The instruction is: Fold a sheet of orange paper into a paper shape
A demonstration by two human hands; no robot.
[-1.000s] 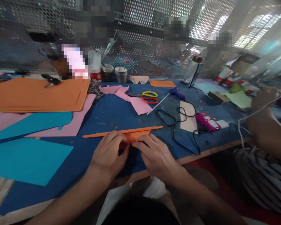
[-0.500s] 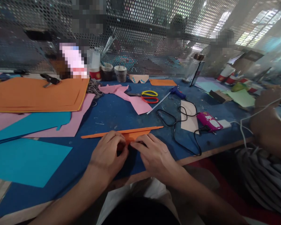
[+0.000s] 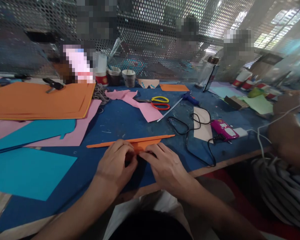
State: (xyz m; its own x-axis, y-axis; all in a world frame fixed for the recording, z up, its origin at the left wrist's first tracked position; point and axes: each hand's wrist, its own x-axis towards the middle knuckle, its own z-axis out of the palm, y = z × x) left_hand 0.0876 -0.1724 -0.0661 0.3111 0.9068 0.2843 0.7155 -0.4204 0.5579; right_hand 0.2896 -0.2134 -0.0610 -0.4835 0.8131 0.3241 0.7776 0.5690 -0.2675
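Note:
An orange sheet of paper (image 3: pixel 147 144) lies near the front edge of the blue table, with a narrow folded strip along its far side. My left hand (image 3: pixel 118 163) is closed on the sheet's near edge, thumb and fingers bent together. Close beside it, my right hand (image 3: pixel 163 163) pinches the same edge with its fingertips. Both hands hide much of the paper's near side. Beyond the sheet lie a pink paper piece (image 3: pixel 150 112) and scissors (image 3: pixel 160 102) with one yellow and one red handle.
Orange sheets (image 3: pixel 37 100) with keys (image 3: pixel 53 85) on top lie left, near blue paper (image 3: pixel 32 171). A glue gun (image 3: pixel 190 98), a black cable (image 3: pixel 187 146) and a magenta power box (image 3: pixel 224 129) are at right. Another person's arm (image 3: pixel 285 126) rests at far right.

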